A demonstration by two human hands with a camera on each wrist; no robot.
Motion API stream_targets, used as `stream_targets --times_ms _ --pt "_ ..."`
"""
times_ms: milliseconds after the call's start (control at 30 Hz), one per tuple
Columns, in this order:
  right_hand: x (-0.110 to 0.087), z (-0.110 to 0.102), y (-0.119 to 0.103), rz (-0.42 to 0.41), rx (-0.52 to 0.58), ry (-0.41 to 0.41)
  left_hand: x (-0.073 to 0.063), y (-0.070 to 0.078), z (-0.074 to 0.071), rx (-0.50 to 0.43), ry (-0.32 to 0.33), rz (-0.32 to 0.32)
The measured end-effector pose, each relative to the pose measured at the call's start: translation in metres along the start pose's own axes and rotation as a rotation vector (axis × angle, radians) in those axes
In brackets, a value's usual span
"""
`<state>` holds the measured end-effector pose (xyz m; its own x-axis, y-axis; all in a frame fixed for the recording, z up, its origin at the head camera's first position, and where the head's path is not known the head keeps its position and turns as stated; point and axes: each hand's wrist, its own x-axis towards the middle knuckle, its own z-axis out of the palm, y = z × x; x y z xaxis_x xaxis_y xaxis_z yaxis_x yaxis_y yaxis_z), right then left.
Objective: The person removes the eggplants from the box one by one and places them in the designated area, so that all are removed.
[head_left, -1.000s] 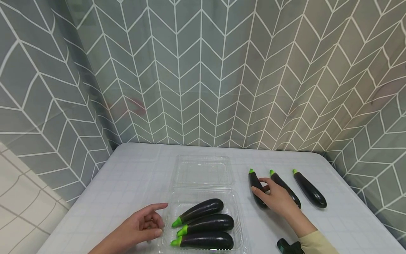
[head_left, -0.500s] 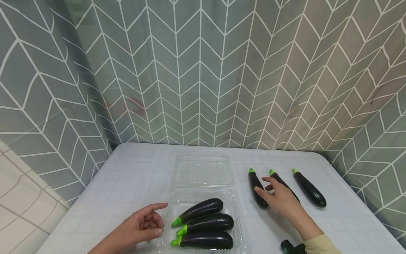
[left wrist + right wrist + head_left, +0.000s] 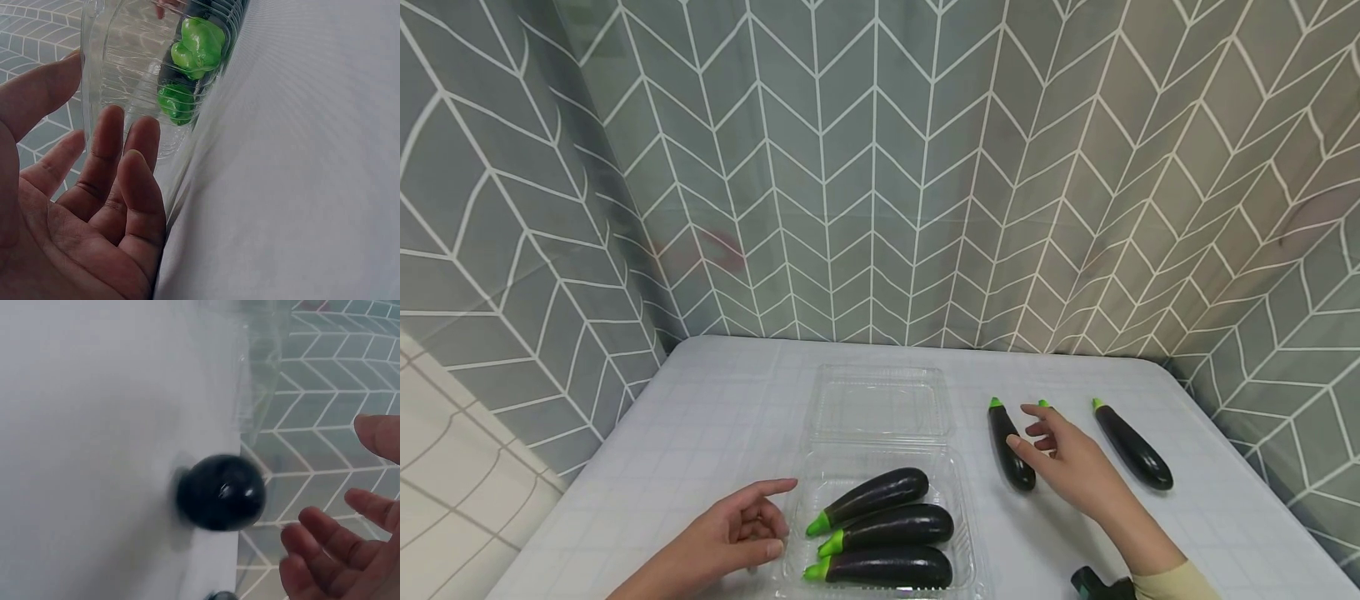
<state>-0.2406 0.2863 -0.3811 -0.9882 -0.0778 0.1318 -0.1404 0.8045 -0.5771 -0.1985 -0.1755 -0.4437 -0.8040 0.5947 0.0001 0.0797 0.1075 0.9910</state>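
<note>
My left hand [image 3: 733,529] rests by the left side of a clear plastic clamshell box [image 3: 967,508], fingers loosely bent and holding nothing. The left wrist view shows the fingertips at the box wall [image 3: 103,94], with green eggplant caps [image 3: 200,47] inside. Three dark eggplants [image 3: 898,527] lie side by side in the box, caps to the left. To the right, my right hand [image 3: 1067,462] hovers with spread fingers between the left loose eggplant [image 3: 1011,450] and the right one [image 3: 1135,446]. It covers most of the middle eggplant; only its green cap [image 3: 1043,403] shows.
The box's clear lid [image 3: 880,408] lies folded back behind it on the white tablecloth [image 3: 737,400]. A patterned grey curtain [image 3: 880,208] surrounds the table at the back and sides. Something black [image 3: 1097,583] is at the right wrist.
The right hand has come off the left loose eggplant and shifted right, over the middle one. That left eggplant stays on the table. The left hand has not moved.
</note>
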Motion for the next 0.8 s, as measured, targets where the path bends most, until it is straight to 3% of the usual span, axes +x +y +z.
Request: stream_targets --times_ms 167,467,800 --pt "-0.004 -0.002 -0.016 -0.017 0.13 -0.055 0.0 0.0 0.0 -0.004 0.007 -0.016" --pt "-0.008 -0.003 -0.036 -0.149 0.248 -0.09 -0.001 0.001 0.0 -0.018 0.007 -0.029" --pt "-0.004 0.007 -0.052 -0.202 0.246 -0.151 0.0 0.003 0.0 0.008 0.017 -0.046"
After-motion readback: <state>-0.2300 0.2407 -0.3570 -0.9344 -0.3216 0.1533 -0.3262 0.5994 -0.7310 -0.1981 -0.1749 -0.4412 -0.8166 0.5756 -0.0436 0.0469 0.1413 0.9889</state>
